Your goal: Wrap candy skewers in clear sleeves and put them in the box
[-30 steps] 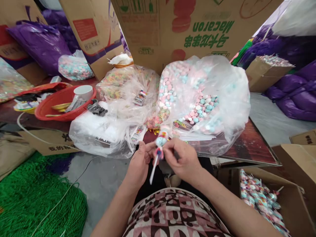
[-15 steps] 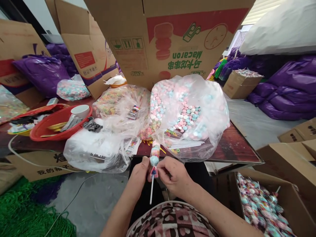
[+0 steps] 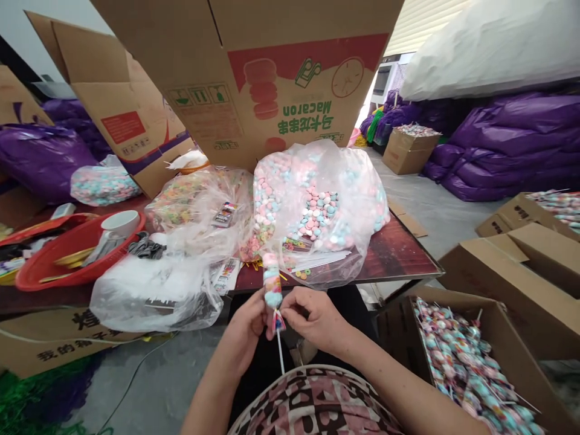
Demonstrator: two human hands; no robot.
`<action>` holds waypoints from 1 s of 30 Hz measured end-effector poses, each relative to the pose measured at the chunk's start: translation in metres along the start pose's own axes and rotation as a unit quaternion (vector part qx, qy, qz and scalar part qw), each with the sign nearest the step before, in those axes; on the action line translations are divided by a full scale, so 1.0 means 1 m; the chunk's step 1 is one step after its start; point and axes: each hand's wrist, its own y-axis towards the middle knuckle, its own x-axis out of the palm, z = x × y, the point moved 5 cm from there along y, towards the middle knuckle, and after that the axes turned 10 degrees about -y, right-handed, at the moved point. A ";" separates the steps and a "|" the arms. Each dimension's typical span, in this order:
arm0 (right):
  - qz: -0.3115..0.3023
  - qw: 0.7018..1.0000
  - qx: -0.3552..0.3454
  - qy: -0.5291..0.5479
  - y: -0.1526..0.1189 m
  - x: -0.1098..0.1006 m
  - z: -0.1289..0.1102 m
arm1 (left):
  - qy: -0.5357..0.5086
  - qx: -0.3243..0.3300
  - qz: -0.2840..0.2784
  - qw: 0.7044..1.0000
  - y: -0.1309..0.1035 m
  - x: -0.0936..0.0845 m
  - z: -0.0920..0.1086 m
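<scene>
A wrapped candy skewer of pastel pink, blue and white sweets on a white stick stands upright, tilted slightly away from me, before the table edge. My left hand grips it from the left, fingers closed round its lower end. From the right, my right hand pinches at the gathered neck of the wrapper, just above its flared pink end. Whether a small tie sits between those fingertips I cannot make out. Just behind lies an open clear bag of pastel candies on the dark red table.
To the left are a red basket with a white cup, and a bag of ring-shaped sweets. A large carton stands behind. At lower right, a box holds many finished candy skewers.
My view has swung to the right, so the table things appear shifted left. Both hands stay on the candy skewer, with the right fingertips still at the wrapper's neck.
</scene>
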 end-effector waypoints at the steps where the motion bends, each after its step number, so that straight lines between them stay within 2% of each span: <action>1: -0.007 1.000 0.005 0.010 -0.003 0.001 0.002 | -0.028 0.003 0.000 1.000 0.001 -0.001 -0.001; 3: -0.010 0.999 0.022 0.040 -0.009 0.003 0.009 | 0.003 0.010 -0.013 1.000 0.000 -0.002 -0.002; 5: -0.004 0.994 0.037 0.098 -0.013 0.002 0.018 | 0.103 0.028 -0.033 0.994 -0.003 0.001 0.000; 9: -0.032 0.955 0.096 0.278 -0.023 0.005 0.041 | 0.292 0.092 -0.107 0.946 -0.008 0.020 0.002; 11: -0.054 0.933 0.149 0.324 -0.033 0.008 0.053 | 0.332 0.095 -0.151 0.926 -0.007 0.030 -0.004; 13: -0.056 0.925 0.181 0.329 -0.044 0.008 0.062 | 0.341 0.077 -0.168 0.922 -0.003 0.037 -0.016; 15: -0.026 0.923 0.190 0.333 -0.054 0.006 0.069 | 0.334 0.061 -0.148 0.929 0.002 0.041 -0.032; 17: 0.030 0.916 0.200 0.347 -0.064 0.004 0.075 | 0.305 0.042 -0.133 0.942 0.006 0.046 -0.048; 20: 0.140 0.887 0.239 0.370 -0.082 -0.002 0.088 | 0.233 0.006 -0.165 0.958 0.008 0.058 -0.066; 22: 0.214 0.864 0.263 0.373 -0.098 -0.015 0.100 | 0.204 -0.006 -0.180 0.962 0.010 0.063 -0.070; 24: 0.289 0.848 0.284 0.341 -0.118 -0.040 0.118 | 0.200 -0.011 -0.166 0.966 0.014 0.062 -0.071; 25: 0.331 0.843 0.297 0.303 -0.131 -0.057 0.129 | 0.198 -0.018 -0.152 0.968 0.016 0.059 -0.073; 27: 0.408 0.831 0.341 0.159 -0.163 -0.096 0.151 | 0.187 -0.043 -0.118 0.974 0.022 0.051 -0.079; 30: 0.462 0.804 0.367 0.067 -0.208 -0.143 0.175 | 0.162 -0.079 -0.076 0.981 0.027 0.040 -0.090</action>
